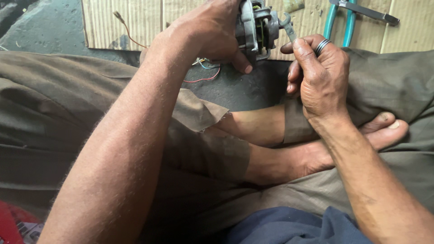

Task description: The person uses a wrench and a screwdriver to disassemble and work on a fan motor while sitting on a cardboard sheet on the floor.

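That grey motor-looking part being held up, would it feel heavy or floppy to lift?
The grey motor part looks like stiff metal, so probably heavy for its size. The left hand wraps it fully, hinting at weight. Its thin wires dangle loose, likely floppy and easily snagged.

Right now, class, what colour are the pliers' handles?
Teal-green handles, seen in the head view, lying on cardboard.

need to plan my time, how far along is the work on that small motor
Done: nothing shows finished. In hand: the left hand grips the small grey metal motor while the right hand sets a small grey open-ended spanner on it. Left: its red and blue wires hang loose, and the teal-handled pliers lie on the cardboard.
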